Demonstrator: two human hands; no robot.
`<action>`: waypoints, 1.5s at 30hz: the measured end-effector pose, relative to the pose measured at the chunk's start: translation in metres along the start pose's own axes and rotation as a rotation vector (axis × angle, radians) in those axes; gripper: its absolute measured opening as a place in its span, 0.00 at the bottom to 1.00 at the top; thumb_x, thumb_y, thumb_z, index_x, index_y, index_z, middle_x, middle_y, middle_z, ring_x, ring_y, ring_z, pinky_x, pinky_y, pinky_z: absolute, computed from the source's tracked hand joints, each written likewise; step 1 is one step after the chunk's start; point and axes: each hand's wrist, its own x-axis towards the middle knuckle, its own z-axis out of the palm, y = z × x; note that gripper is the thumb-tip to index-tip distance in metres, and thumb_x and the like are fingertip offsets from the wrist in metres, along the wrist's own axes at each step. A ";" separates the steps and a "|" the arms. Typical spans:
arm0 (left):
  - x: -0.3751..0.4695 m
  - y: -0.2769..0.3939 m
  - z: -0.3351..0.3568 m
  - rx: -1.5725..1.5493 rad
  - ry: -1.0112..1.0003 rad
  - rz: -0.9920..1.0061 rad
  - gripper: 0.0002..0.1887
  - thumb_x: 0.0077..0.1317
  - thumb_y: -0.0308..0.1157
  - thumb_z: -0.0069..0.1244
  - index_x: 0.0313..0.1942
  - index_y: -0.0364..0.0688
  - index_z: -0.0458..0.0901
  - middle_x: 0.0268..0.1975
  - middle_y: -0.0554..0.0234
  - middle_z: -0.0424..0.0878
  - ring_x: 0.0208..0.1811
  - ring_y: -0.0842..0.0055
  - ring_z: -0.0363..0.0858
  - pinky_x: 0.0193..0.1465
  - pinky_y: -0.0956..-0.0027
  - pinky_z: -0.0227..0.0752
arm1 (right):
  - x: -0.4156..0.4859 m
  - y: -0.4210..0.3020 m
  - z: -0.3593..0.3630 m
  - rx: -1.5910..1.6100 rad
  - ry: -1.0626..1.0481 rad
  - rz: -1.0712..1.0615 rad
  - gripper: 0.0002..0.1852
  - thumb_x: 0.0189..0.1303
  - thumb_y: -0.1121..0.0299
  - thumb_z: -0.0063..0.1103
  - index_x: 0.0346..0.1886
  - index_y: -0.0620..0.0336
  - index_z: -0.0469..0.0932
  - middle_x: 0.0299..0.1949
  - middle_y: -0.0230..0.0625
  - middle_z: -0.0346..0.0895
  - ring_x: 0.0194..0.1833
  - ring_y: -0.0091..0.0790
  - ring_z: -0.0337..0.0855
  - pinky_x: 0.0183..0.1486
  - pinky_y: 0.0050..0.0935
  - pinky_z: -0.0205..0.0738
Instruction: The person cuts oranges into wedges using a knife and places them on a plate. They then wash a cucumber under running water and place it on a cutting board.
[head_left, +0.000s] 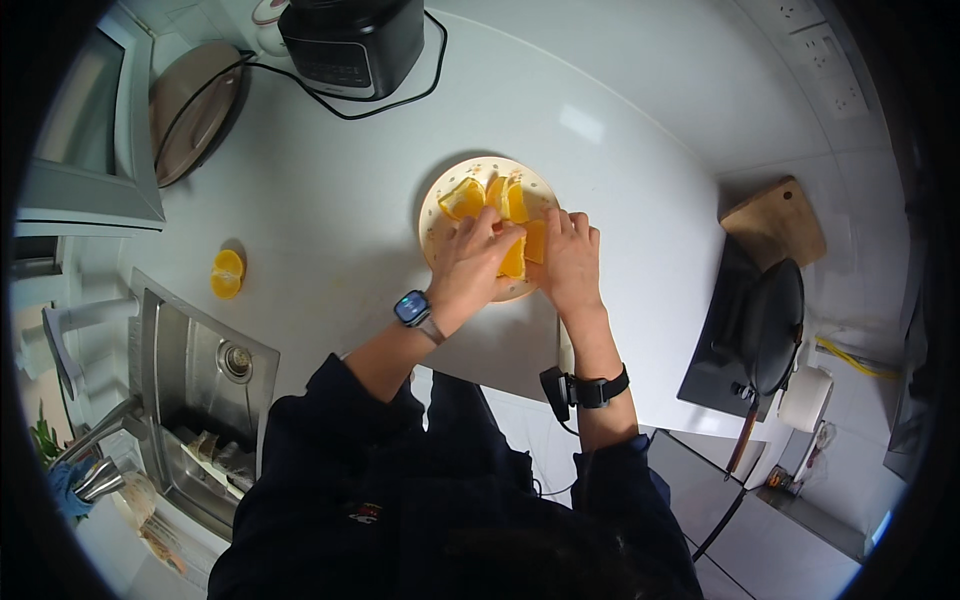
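A round cream plate (429, 217) with a small printed pattern lies on the white counter, holding several cut orange wedges (463, 199). My left hand (471, 262) reaches over the plate's near left side, with an orange wedge (513, 261) between its thumb and fingers. At the plate's right rim, my right hand (571, 259) is curled beside another orange piece (535, 240). Its fingertips meet that piece, but its thumb is hidden, so a grip cannot be confirmed. Apart from the plate, half an orange (227, 274) rests cut face up on the counter to the left.
A black appliance base (352, 52) with a looping cord (360, 116) stands at the back. At left are a steel sink (202, 337), a brown oval tray (196, 112) and a window frame (139, 150). A black pan (772, 322) and wooden cutting board (776, 221) are at right.
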 end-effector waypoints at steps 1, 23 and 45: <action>0.003 0.002 0.009 0.012 0.037 0.015 0.38 0.46 0.32 0.74 0.61 0.51 0.81 0.53 0.59 0.73 0.55 0.61 0.78 0.59 0.56 0.75 | -0.001 0.003 -0.004 0.010 -0.005 -0.029 0.39 0.47 0.68 0.77 0.65 0.61 0.71 0.60 0.39 0.77 0.60 0.46 0.72 0.61 0.42 0.67; -0.012 -0.008 0.000 -0.145 -0.008 -0.085 0.53 0.48 0.22 0.72 0.75 0.40 0.60 0.64 0.45 0.64 0.65 0.46 0.73 0.65 0.54 0.75 | 0.011 0.005 -0.031 0.215 -0.042 -0.352 0.40 0.36 0.70 0.85 0.61 0.48 0.82 0.68 0.37 0.66 0.69 0.49 0.62 0.71 0.44 0.63; -0.189 -0.182 -0.128 0.358 0.845 -0.749 0.41 0.52 0.30 0.73 0.66 0.36 0.71 0.61 0.47 0.75 0.64 0.53 0.71 0.68 0.53 0.65 | -0.164 0.006 0.030 0.187 0.038 0.330 0.38 0.63 0.62 0.72 0.70 0.71 0.63 0.54 0.52 0.68 0.55 0.53 0.73 0.60 0.48 0.71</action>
